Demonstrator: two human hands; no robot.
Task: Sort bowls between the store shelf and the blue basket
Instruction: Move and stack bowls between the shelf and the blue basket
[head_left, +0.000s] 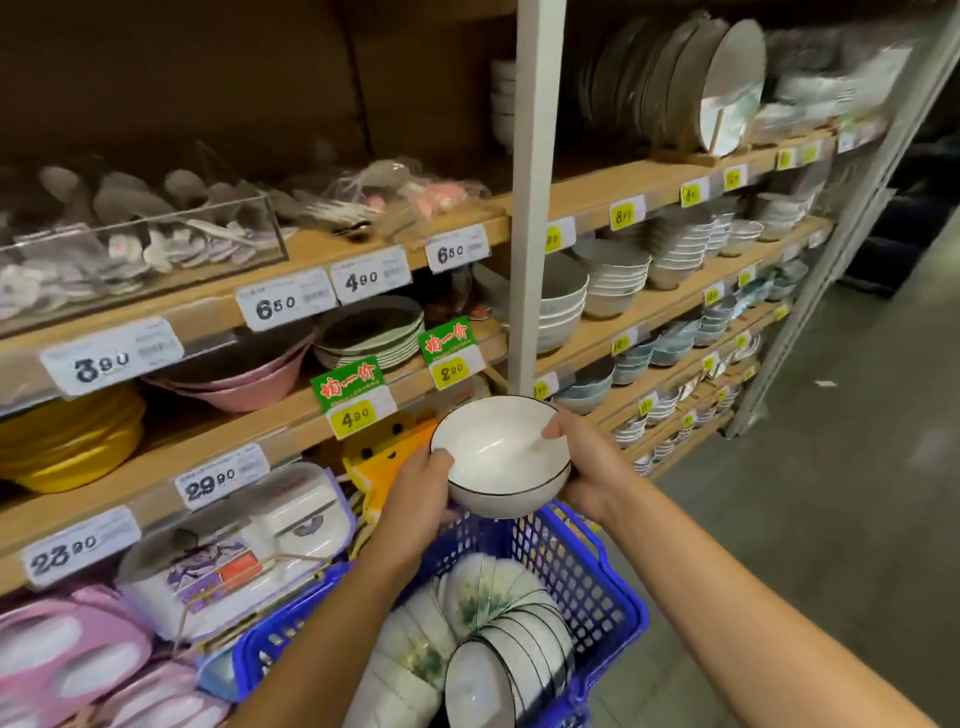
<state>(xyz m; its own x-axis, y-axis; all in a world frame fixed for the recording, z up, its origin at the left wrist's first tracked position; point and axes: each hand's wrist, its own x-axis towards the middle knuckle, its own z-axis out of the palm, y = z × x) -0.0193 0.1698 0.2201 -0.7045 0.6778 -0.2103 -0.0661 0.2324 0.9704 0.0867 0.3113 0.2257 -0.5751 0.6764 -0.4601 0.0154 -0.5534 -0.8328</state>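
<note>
I hold a white bowl with a thin black rim (498, 449) in both hands, above the far end of the blue basket (597, 587). My left hand (415, 493) grips its near-left rim and underside. My right hand (582, 457) grips the right rim, thumb inside. The basket below holds several stacked white bowls lying on their sides (498, 629), some with green flower prints, some black-rimmed. The wooden store shelf (654, 306) runs ahead and to the right, with stacks of bowls (618, 280) on it.
Plates (371, 330), pink bowls (244, 382) and yellow dishes (67, 441) fill the left shelves with price tags along the edges. Boxed lunch trays (244, 551) sit beside the basket. A white upright post (535, 197) divides the shelving. Grey aisle floor (831, 467) lies to the right.
</note>
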